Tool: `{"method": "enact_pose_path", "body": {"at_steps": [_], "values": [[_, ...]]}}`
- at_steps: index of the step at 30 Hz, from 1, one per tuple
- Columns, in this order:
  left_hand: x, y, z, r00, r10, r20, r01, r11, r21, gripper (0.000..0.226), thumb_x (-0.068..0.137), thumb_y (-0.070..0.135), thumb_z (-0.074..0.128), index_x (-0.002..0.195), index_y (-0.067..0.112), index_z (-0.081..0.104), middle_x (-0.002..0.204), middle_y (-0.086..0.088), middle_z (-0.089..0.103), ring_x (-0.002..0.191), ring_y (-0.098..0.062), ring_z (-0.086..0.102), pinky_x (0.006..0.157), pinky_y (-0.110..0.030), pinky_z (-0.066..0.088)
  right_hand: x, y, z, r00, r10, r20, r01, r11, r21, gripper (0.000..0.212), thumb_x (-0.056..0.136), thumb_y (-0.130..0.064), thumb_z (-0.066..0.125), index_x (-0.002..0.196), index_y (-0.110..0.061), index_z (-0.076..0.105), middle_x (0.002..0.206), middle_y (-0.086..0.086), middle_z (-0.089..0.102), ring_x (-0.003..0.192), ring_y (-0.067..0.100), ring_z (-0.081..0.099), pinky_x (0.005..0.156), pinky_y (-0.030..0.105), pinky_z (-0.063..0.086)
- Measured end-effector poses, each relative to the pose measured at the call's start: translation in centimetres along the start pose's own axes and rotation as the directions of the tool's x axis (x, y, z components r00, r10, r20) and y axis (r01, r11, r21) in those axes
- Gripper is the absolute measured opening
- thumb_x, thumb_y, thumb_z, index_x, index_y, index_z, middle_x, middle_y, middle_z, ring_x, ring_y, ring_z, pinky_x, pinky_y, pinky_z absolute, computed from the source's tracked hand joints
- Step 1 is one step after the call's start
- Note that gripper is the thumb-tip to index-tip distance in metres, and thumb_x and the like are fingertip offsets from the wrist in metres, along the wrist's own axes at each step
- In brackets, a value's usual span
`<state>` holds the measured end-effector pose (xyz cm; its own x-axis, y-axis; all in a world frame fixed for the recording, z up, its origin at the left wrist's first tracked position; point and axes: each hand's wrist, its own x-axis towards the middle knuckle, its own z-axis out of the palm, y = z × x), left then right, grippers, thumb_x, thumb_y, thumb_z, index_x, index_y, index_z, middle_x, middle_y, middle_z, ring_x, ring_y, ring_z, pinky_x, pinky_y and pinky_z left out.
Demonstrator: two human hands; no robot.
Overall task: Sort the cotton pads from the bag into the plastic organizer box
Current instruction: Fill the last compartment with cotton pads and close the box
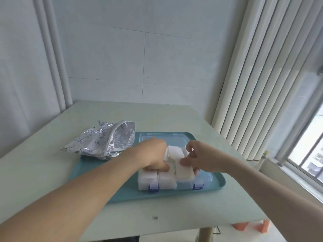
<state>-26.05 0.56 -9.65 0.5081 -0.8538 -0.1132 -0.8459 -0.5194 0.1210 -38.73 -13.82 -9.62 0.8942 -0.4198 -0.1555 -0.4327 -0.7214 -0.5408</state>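
Observation:
A clear plastic organizer box point(205, 177) with blue latches sits on a teal tray point(122, 193), its lid open toward the back. White cotton pads point(174, 152) fill its compartments in stacks. My left hand point(153, 154) reaches into the box's left side, fingers curled down onto the pads there. At the box's right side, my right hand point(197, 158) pinches a stack of cotton pads point(184, 173) standing in the front right compartment. A silver foil bag point(103, 140) printed with blue drawings lies open at the tray's back left corner.
The tray rests on a pale green table point(157, 213). A white wall stands behind, vertical blinds point(262, 84) and a window are on the right. Orange objects point(244, 226) lie on the floor under the table's right edge.

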Motion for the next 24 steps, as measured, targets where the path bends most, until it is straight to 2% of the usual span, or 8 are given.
{"method": "enact_pose_path", "body": {"at_steps": [3, 5, 7, 9, 14, 17, 21, 24], "values": [[-0.2, 0.3, -0.1, 0.999, -0.014, 0.031, 0.014, 1.000, 0.002, 0.039, 0.080, 0.034, 0.070, 0.058, 0.014, 0.045, 0.057, -0.003, 0.051, 0.051, -0.024, 0.049, 0.047, -0.025, 0.035, 0.0, -0.2, 0.4, 1.000, 0.028, 0.015, -0.027, 0.998, -0.060, 0.030, 0.092, -0.032, 0.071, 0.085, -0.022, 0.044, 0.068, 0.002, 0.070, 0.050, 0.011, 0.058, 0.046, 0.014, 0.035], [-0.3, 0.4, -0.2, 0.999, -0.011, 0.031, 0.010, 1.000, 0.010, 0.040, 0.081, 0.034, 0.069, 0.056, 0.013, 0.047, 0.055, -0.002, 0.052, 0.050, -0.023, 0.050, 0.045, -0.024, 0.034, -0.1, -0.1, 0.7, 0.996, 0.084, 0.032, -0.085, 0.996, 0.038, 0.025, 0.087, -0.028, 0.076, 0.093, -0.017, 0.054, 0.070, 0.003, 0.071, 0.055, 0.013, 0.063, 0.063, 0.019, 0.050], [-0.5, 0.4, -0.3, 0.999, -0.007, 0.033, 0.007, 1.000, 0.005, 0.041, 0.082, 0.034, 0.069, 0.055, 0.013, 0.048, 0.052, -0.002, 0.053, 0.050, -0.022, 0.051, 0.044, -0.024, 0.035, -0.3, 0.0, 1.0, 0.988, 0.152, 0.037, -0.156, 0.975, 0.159, 0.040, 0.085, -0.021, 0.079, 0.112, 0.002, 0.060, 0.079, 0.009, 0.068, 0.064, 0.022, 0.067, 0.076, 0.027, 0.057], [-0.5, 0.4, -0.4, 0.999, -0.013, 0.043, 0.013, 1.000, 0.002, 0.041, 0.083, 0.034, 0.069, 0.055, 0.012, 0.050, 0.052, -0.001, 0.055, 0.050, -0.022, 0.053, 0.044, -0.023, 0.036, -0.5, 0.0, 1.6, 0.980, 0.198, 0.001, -0.196, 0.972, 0.131, 0.049, 0.083, -0.019, 0.080, 0.110, 0.014, 0.056, 0.079, 0.010, 0.058, 0.063, 0.022, 0.059, 0.070, 0.027, 0.051], [-0.4, 0.2, -0.2, 0.999, -0.010, 0.042, 0.012, 0.999, -0.046, 0.039, 0.082, 0.033, 0.069, 0.054, 0.012, 0.052, 0.049, 0.000, 0.057, 0.050, -0.022, 0.057, 0.049, -0.023, 0.043, -0.8, -0.3, 2.5, 0.966, 0.181, -0.186, -0.182, 0.983, 0.010, 0.044, 0.067, -0.031, 0.089, 0.075, -0.011, 0.051, 0.067, 0.006, 0.050, 0.062, 0.018, 0.040, 0.059, 0.027, 0.031], [-0.4, 0.1, -0.1, 0.999, -0.017, 0.047, 0.020, 0.997, -0.069, 0.037, 0.083, 0.032, 0.068, 0.055, 0.012, 0.054, 0.049, 0.000, 0.060, 0.050, -0.021, 0.058, 0.051, -0.023, 0.046, -0.8, -0.2, 2.8, 0.954, 0.150, -0.260, -0.157, 0.988, -0.004, 0.043, 0.064, -0.031, 0.093, 0.062, -0.011, 0.055, 0.058, -0.001, 0.055, 0.055, 0.017, 0.047, 0.053, 0.026, 0.038], [-0.7, 0.1, -0.5, 0.997, 0.002, 0.079, 0.008, 0.993, -0.122, 0.036, 0.088, 0.040, 0.064, 0.064, 0.012, 0.063, 0.052, 0.001, 0.065, 0.051, -0.018, 0.060, 0.055, -0.022, 0.048, -0.6, -0.6, 2.7, 0.968, 0.037, -0.249, -0.087, 0.977, -0.193, 0.028, 0.078, -0.021, 0.082, 0.060, -0.023, 0.061, 0.062, -0.007, 0.063, 0.074, 0.017, 0.064, 0.066, 0.028, 0.051], [-0.9, -0.5, -0.9, 0.998, 0.030, 0.061, -0.013, 0.964, -0.267, 0.040, 0.091, 0.041, 0.061, 0.074, 0.007, 0.070, 0.057, 0.002, 0.069, 0.047, -0.013, 0.059, 0.053, -0.021, 0.046, -0.3, -0.9, 2.5, 0.981, 0.015, -0.193, -0.087, 0.925, -0.369, 0.024, 0.079, -0.024, 0.083, 0.067, -0.025, 0.063, 0.075, -0.004, 0.067, 0.077, 0.016, 0.059, 0.061, 0.023, 0.044]]}}
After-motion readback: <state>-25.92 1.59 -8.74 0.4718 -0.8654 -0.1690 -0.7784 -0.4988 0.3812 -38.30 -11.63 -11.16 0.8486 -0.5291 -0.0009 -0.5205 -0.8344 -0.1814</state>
